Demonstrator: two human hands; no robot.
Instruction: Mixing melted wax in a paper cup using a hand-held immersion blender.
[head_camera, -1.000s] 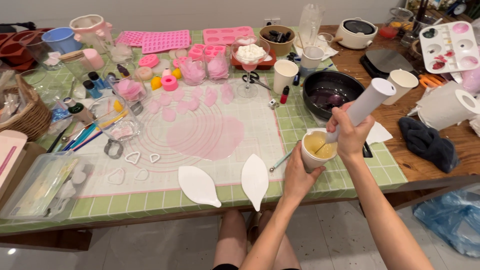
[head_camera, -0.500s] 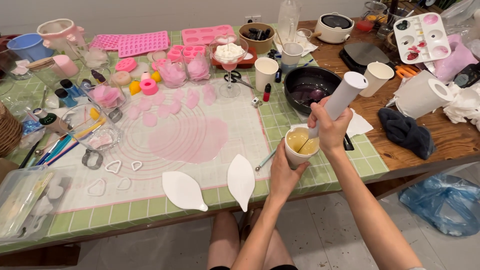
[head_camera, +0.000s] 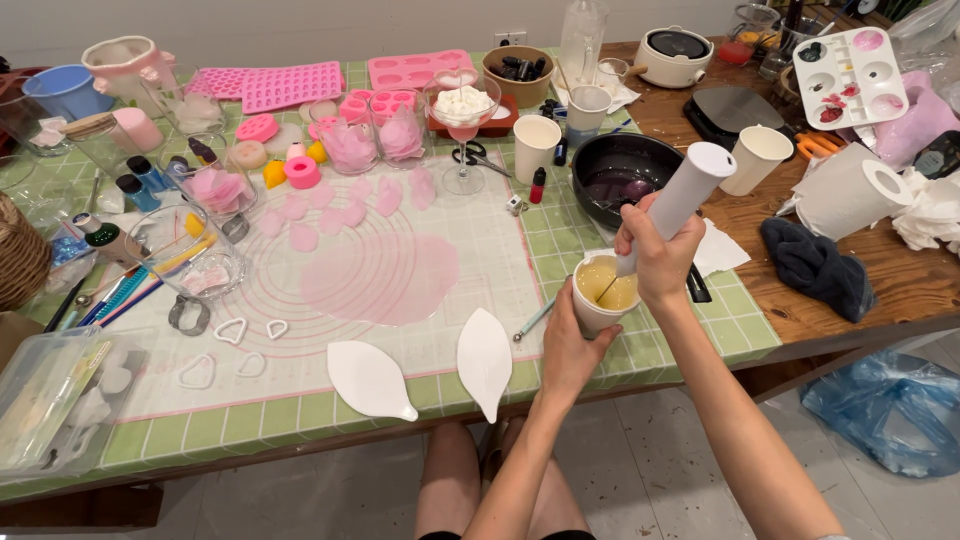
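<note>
My left hand (head_camera: 572, 345) grips a white paper cup (head_camera: 603, 295) of yellow liquid from below, at the table's front edge. My right hand (head_camera: 655, 252) holds a white cylindrical hand mixer (head_camera: 683, 195), tilted, with its thin lower end dipped in the yellow liquid. Just left of the cup, two white leaf-shaped moulds (head_camera: 484, 358) lie on a white silicone mat (head_camera: 480, 250) that carries a rolled-out pink sheet (head_camera: 380, 275). A thin pale blue tool (head_camera: 535, 320) lies beside the cup.
A black bowl (head_camera: 620, 170) sits behind the cup, with paper cups (head_camera: 756, 158), a paper roll (head_camera: 850, 190) and a dark cloth (head_camera: 815, 265) to the right. Pink moulds (head_camera: 290, 85), glass jars and a dessert glass (head_camera: 463, 110) crowd the back. A clear plastic box (head_camera: 50, 400) stands front left.
The view has shifted slightly across the table. Both hands stay together on the cup and the mixer; the mixer stays in the yellow liquid.
</note>
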